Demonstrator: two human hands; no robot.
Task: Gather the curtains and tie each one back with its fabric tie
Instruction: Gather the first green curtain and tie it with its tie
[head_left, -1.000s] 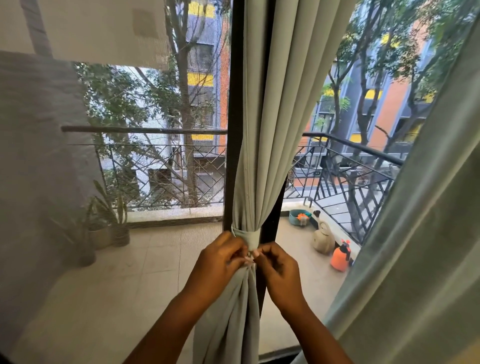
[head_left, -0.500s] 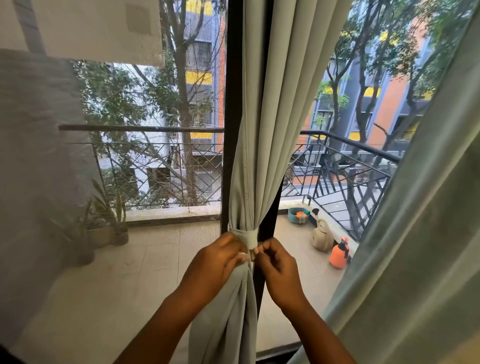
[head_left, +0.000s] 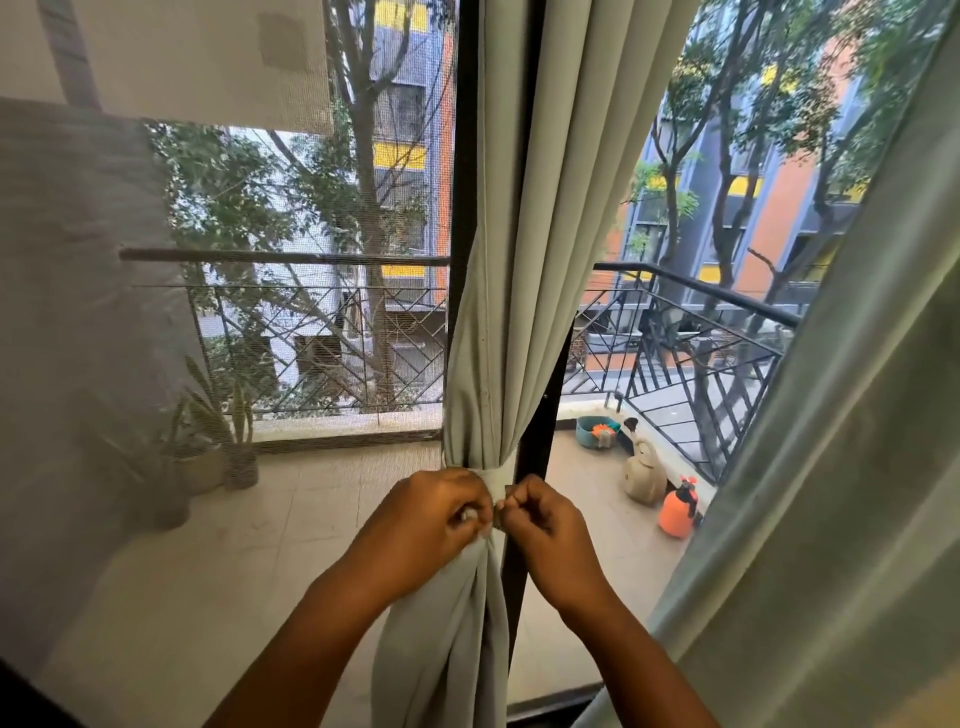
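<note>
A pale green curtain (head_left: 511, 270) hangs gathered in front of the dark window post. A fabric tie (head_left: 497, 479) of the same cloth is wrapped round it at waist height. My left hand (head_left: 431, 512) pinches one end of the tie just left of the bundle. My right hand (head_left: 540, 519) pinches the other end, and the fingertips of both meet in front of the curtain. A second pale green curtain (head_left: 841, 467) hangs loose along the right edge of the view.
A sheer grey curtain (head_left: 72, 364) covers the left side. Behind the glass lies a balcony with potted plants (head_left: 228, 441), a beige watering can (head_left: 644, 473), an orange spray bottle (head_left: 678, 506), a teal tub (head_left: 597, 431) and a black railing (head_left: 696, 291).
The tie band has slid a little lower on the curtain and sits tighter. Both hands have closed in on the tie ends, with the fingers curled more.
</note>
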